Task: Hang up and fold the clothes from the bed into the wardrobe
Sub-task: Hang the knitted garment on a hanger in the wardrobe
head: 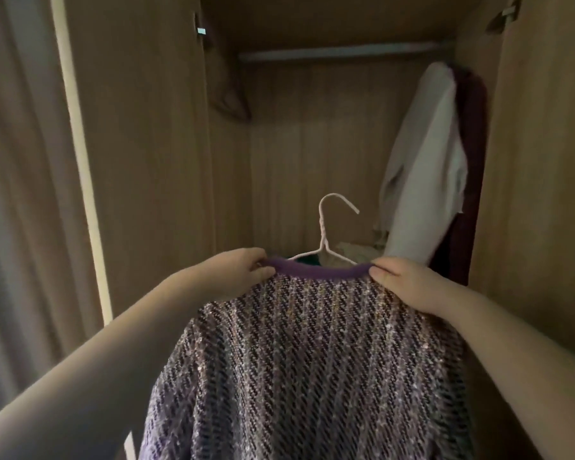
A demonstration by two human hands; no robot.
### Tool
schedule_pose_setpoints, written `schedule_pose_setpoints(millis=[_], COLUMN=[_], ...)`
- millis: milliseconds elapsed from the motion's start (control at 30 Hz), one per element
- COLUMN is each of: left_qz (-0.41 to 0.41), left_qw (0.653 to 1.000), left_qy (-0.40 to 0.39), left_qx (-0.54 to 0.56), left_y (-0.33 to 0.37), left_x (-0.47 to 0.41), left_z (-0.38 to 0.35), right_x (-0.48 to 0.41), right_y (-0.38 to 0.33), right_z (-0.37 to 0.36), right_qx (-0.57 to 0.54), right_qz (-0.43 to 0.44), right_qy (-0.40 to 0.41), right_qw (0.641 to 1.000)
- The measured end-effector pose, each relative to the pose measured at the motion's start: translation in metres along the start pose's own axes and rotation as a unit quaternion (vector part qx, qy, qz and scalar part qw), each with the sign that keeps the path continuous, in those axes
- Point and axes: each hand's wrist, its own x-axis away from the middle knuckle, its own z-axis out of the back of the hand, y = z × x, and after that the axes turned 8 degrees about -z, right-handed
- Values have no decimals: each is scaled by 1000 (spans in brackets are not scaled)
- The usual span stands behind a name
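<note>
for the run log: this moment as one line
left hand grips sweater; right hand grips sweater; hanger in sweater, not yet on rail

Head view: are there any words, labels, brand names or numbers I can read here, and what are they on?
None can be read.
The purple top, pinched at the collar by the left hand and right hand, shows no tag or print.
The wire hanger, the wardrobe panels and the pale garment on the rail carry no visible text.
</note>
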Motion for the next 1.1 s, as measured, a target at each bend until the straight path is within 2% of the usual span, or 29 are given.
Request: schedule_pose_setpoints(millis=[100, 167, 200, 233, 300, 367, 400, 467, 667, 800, 900, 967, 1000, 1033, 1100], left_qz=[-2, 2, 7, 13, 32, 63, 75, 92, 117, 105, 89, 70, 58, 46, 24], left_qw=[996, 990, 982, 973, 958, 953, 950, 945, 937, 935, 935, 932, 927, 921, 906], left_qy=[28, 83, 124, 165, 219, 243, 253, 273, 299, 301, 295, 312, 325, 339, 366], left_qx=[-79, -118, -140, -160, -180, -172, -165, -154, -139, -154, -175, -172, -177, -186, -213], left_y=[9, 13, 13, 12, 5, -3, -8, -17, -47, -76, -99, -113, -117, -122, -129], left_x=[-45, -74, -87, -100, -122, -139, -147, -164, -211, -230, -239, -246, -250, -255, -264], left_z=[-1, 3, 5, 8, 12, 14, 15, 16, 19, 27, 44, 55, 59, 63, 66], right_x=[-45, -71, -84, -99, -129, -155, -165, -184, -240, -287, -317, -334, -340, -346, -359], right_y=[23, 36, 41, 45, 59, 76, 83, 98, 102, 106, 99, 88, 83, 81, 87], right_z=[19, 34, 41, 49, 62, 68, 67, 53, 24, 31, 52, 70, 77, 82, 84], right_qx=[-173, -301, -325, -306, -151, 4, 37, 76, 87, 80, 13, -98, -179, -285, -449], right_qz=[-45, -75, -70, -50, 13, 55, 68, 80, 47, 134, 162, 161, 158, 161, 119], right_qy=[-74, -104, -98, -81, 28, 144, 180, 219, 351, 365, 308, 207, 145, 67, -102], right_qw=[981, 945, 938, 947, 988, 988, 981, 970, 931, 918, 937, 960, 960, 942, 880])
